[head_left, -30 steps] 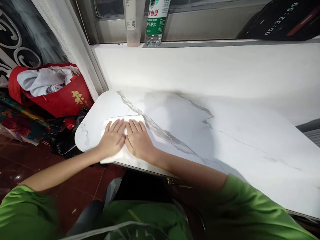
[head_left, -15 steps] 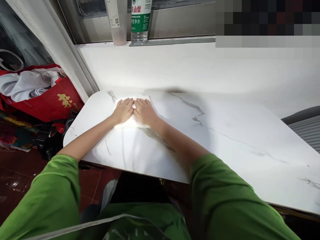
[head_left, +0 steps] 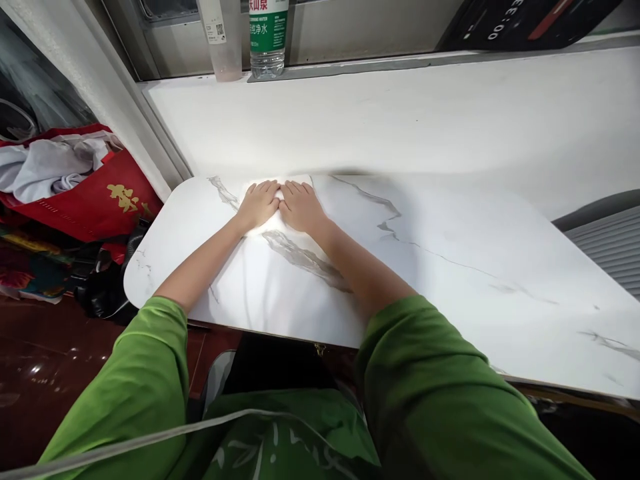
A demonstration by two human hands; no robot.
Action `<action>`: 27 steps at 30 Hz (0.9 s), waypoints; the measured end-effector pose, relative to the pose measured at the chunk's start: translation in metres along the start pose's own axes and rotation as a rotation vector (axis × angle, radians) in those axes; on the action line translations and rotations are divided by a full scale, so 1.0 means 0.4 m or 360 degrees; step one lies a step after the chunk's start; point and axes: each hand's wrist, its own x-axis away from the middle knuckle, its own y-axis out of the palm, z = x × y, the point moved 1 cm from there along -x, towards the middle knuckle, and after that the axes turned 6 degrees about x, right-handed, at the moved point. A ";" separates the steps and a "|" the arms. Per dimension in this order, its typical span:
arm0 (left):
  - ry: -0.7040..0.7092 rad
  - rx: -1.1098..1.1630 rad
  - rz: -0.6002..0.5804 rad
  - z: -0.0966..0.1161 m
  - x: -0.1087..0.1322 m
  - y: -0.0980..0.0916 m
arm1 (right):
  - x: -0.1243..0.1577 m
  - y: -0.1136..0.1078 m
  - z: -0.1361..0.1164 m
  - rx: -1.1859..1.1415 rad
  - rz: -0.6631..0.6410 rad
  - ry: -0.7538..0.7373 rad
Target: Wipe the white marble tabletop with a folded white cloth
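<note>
table [head_left: 500,320]: white (grey-veined) | on it: white cloth [head_left: 273,223], by far edge

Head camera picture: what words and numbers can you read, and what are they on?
"山泉", red, cut at the top: water bottle.
"WATER": same bottle.
"纯净水": same bottle; its tiniest print is unreadable.
"00:33": black digital display, cut off after that.
Sticker on the clear plastic cup: too small.
Gold character on the red bag: can't tell.

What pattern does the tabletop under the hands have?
The tabletop is white with grey-brown, marble-like veins; the head view shows it best.
</note>
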 end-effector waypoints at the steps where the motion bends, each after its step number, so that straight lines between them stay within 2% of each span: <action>1: 0.0006 -0.0007 -0.0014 0.020 0.020 0.001 | 0.027 -0.011 -0.002 0.0008 -0.0005 0.0000; 7: 0.0022 -0.0050 -0.0051 0.182 0.202 0.019 | 0.259 -0.102 -0.033 0.0024 -0.0001 -0.0127; 11: 0.0184 -0.0036 -0.0024 0.278 0.327 0.031 | 0.421 -0.174 -0.065 0.0091 -0.0086 -0.0113; 13: 0.0302 -0.0021 -0.0039 0.308 0.363 0.036 | 0.476 -0.201 -0.072 0.0112 -0.0160 -0.0090; 15: 0.0379 0.0001 -0.0068 0.325 0.369 0.042 | 0.500 -0.214 -0.068 0.0101 -0.0270 -0.0061; 17: 0.0380 0.0037 -0.0093 0.328 0.342 0.048 | 0.490 -0.214 -0.053 0.0077 -0.0374 0.0012; 19: 0.0330 0.0085 -0.0093 0.321 0.283 0.055 | 0.448 -0.202 -0.026 0.0069 -0.0382 0.0146; 23: 0.0257 0.0149 -0.0049 0.289 0.108 0.068 | 0.309 -0.163 0.057 0.0074 -0.0252 0.0344; 27: 0.0170 0.0201 0.0003 0.256 -0.060 0.081 | 0.173 -0.121 0.163 0.0031 -0.0178 0.0356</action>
